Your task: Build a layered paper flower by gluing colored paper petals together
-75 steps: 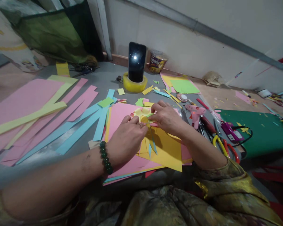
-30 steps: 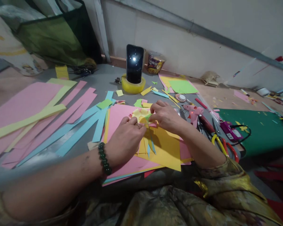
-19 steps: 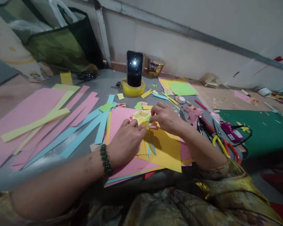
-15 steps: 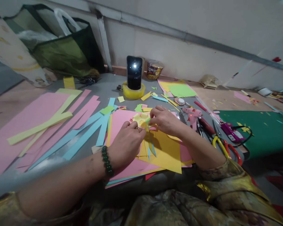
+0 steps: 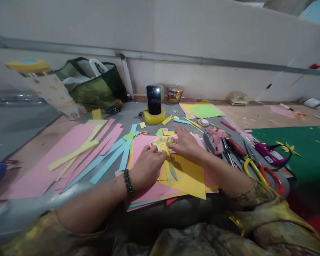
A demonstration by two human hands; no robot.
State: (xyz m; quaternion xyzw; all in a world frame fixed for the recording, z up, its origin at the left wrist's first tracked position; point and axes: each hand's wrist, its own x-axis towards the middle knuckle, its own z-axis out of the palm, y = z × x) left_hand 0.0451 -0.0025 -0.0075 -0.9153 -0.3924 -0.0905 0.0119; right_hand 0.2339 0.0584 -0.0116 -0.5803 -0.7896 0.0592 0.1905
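And here were both hands, close together over the stacked paper! The left hand [image 5: 148, 166] had its fingers curled well in, knuckles up, right at the near left edge of the pale yellow paper piece [image 5: 161, 142]. Its fingertips were tucked out of sight, so whether they pinched the paper or simply pressed on it, nobody could tell. Across from it, the right hand [image 5: 188, 144] was far more open: fingers parted and lifted, nothing clenched, with the thumb side low beside the paper piece's right edge. Contact there? Too small to call.

The paper piece itself sat between the two hands, above the pink sheet [image 5: 141, 142], its pale folds showing past the fingers. Just on the near side, narrow blue tips [image 5: 174, 173] lay over the orange-yellow sheet [image 5: 190, 177], which slanted out from under the right wrist. A dark green bead bracelet [image 5: 128, 183] circled the left wrist.

Out to the right of the hands lay the pink glue gun [image 5: 217, 137], a small red light glowing on it, and nearer the right sleeve, the yellow-handled scissors [image 5: 248, 170]. Beyond the hands, the phone [image 5: 153, 101] stood in a yellow tape roll [image 5: 155, 118].
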